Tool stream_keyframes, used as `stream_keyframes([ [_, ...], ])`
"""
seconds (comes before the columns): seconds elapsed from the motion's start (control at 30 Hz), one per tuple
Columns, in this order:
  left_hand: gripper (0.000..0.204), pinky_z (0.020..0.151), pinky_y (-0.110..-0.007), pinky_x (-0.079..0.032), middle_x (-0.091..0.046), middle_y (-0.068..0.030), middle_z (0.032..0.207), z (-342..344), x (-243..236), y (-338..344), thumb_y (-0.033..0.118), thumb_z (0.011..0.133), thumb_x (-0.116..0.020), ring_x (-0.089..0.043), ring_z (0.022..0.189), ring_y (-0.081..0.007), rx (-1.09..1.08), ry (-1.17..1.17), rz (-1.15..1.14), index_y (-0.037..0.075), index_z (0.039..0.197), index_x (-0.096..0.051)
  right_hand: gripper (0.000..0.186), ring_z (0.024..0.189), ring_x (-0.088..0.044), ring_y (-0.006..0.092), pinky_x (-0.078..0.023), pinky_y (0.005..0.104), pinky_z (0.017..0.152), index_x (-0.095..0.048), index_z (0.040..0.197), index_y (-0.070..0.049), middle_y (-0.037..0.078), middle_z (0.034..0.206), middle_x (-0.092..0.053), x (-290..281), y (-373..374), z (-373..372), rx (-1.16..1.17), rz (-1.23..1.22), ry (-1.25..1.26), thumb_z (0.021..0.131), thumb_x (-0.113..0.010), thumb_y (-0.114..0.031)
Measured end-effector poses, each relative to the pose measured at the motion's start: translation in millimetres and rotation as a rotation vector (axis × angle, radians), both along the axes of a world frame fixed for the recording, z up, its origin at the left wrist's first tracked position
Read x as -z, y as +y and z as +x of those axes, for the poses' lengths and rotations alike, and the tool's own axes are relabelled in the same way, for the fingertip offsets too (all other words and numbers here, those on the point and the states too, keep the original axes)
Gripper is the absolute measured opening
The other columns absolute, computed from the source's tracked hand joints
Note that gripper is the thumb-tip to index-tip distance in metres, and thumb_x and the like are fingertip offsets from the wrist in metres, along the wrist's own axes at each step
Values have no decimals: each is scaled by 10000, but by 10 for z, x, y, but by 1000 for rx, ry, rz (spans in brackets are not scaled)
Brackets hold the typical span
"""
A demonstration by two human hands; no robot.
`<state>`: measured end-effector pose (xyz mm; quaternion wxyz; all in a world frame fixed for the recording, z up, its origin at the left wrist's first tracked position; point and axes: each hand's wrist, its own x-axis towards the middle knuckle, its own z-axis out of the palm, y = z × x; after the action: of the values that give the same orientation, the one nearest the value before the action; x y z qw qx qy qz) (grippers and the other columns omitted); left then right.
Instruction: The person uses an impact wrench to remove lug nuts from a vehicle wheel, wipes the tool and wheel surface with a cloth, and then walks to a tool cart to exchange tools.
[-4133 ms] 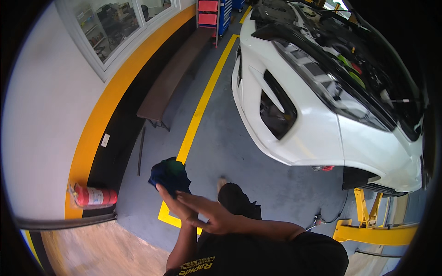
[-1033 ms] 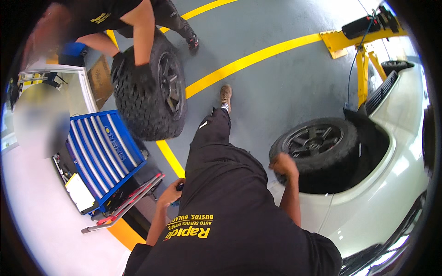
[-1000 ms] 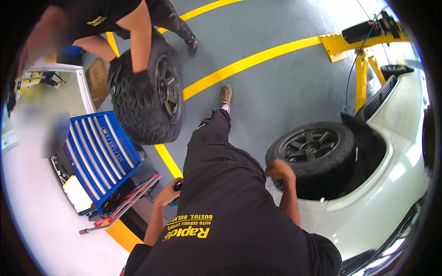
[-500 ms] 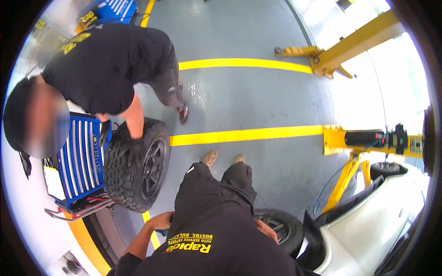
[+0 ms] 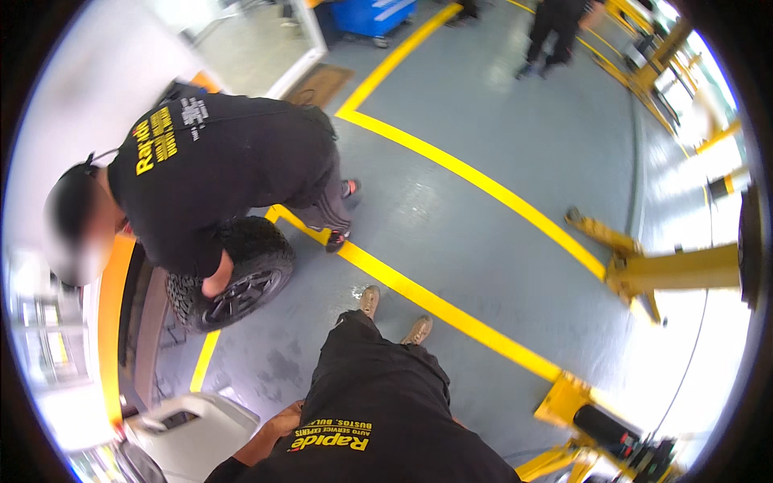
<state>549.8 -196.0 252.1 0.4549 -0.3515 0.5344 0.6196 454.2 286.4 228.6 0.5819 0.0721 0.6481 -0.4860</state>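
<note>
My left hand (image 5: pixel 287 418) is at the left side of my waist, against my dark shirt; its fingers are mostly hidden. Only a sliver of my right hand (image 5: pixel 458 421) shows past the shirt's right edge. Neither hand shows anything held. To the left, a bent-over co-worker in a black shirt has a hand (image 5: pixel 216 283) at a chunky-treaded tyre (image 5: pixel 270 249) on a dark spoked wheel (image 5: pixel 245 294). The wheel stands tilted on the floor, apart from my hands.
A pale rounded body panel (image 5: pixel 221 427) with a dark slot is at lower left. Yellow lift posts (image 5: pixel 684 272) and a lift's black motor unit (image 5: pixel 600 431) are at right. Yellow lines (image 5: pixel 451 306) cross the grey floor. Farther back are another person (image 5: pixel 555 36) and a blue cabinet (image 5: pixel 366 16).
My view has turned left, so the lift parts sit lower at right. The blue tool chest by the wheel and the right-hand tyre are out of view. My right hand is now mostly hidden.
</note>
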Motion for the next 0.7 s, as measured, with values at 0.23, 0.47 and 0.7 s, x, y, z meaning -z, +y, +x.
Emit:
stream_keyframes([
  [0.23, 576, 996, -307, -494, -712, -137, 1212, 423, 37, 292, 270, 884, -721, -641, 1107, -176, 12, 103, -62, -69, 1337, -613, 358, 1076, -700, 308, -531, 411, 954, -744, 1156, -47, 176, 1071, -751, -70, 213, -1391, -595, -163, -76, 912, -660, -295],
  [0.47, 471, 1012, -425, -504, -718, -189, 1162, -626, 50, -167, 224, 870, -668, -654, 1133, -411, 162, 562, -447, -36, 1262, -651, 219, 896, -727, 370, -576, 488, 769, -762, 950, -60, 184, 970, -755, 1184, -287, -3169, -747, 785, 965, 907, -608, -209],
  [0.7, 342, 922, -473, -531, -718, -208, 1116, -1610, -344, -1490, 225, 886, -621, -672, 1078, -395, 339, 367, -627, 77, 1184, -700, 229, 712, -723, 223, -565, 361, 665, -746, 952, 1, 139, 857, -749, 1470, -1535, -3805, 113, 366, 490, 930, -626, -192],
])
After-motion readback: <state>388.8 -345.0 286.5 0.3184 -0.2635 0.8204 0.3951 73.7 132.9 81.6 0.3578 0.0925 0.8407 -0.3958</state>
